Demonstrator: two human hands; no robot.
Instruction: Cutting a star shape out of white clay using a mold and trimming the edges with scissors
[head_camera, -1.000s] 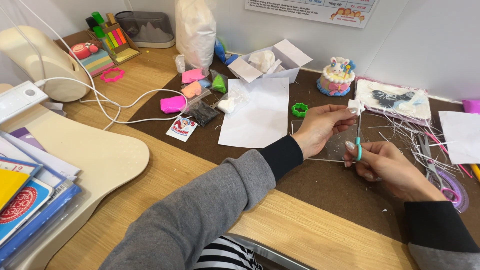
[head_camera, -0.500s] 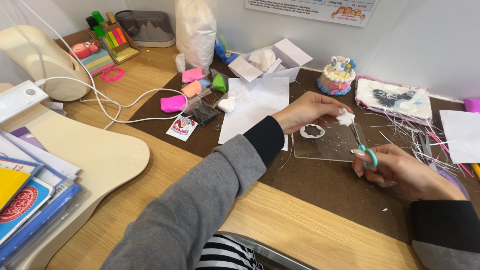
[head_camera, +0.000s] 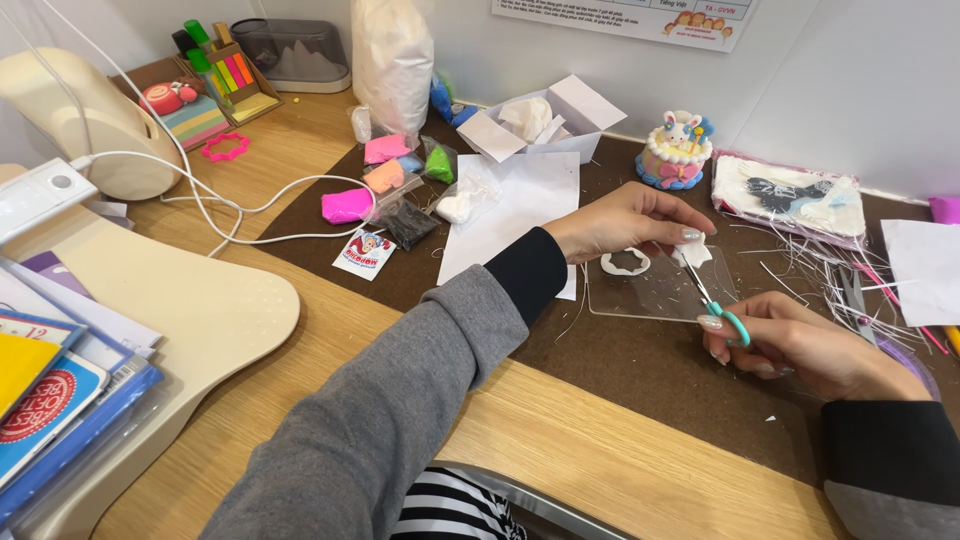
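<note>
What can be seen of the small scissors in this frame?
The small scissors have thin, pale metal blades and teal loop handles. The right hand holds them by the handles, fingers through a loop, over the clear plastic sheet. They lie slanted, tips pointing up and away toward the bit of white clay that the left hand pinches. The blades look nearly closed; whether the tips touch the clay cannot be told.

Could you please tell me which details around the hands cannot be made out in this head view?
- Scissors: the right hand hides most of the handles; the blades are too thin to judge open or shut.
- White clay piece: the left hand covers part of it, so its shape and the grip are unclear.
- White ring on the clear sheet: too small for detail.
</note>
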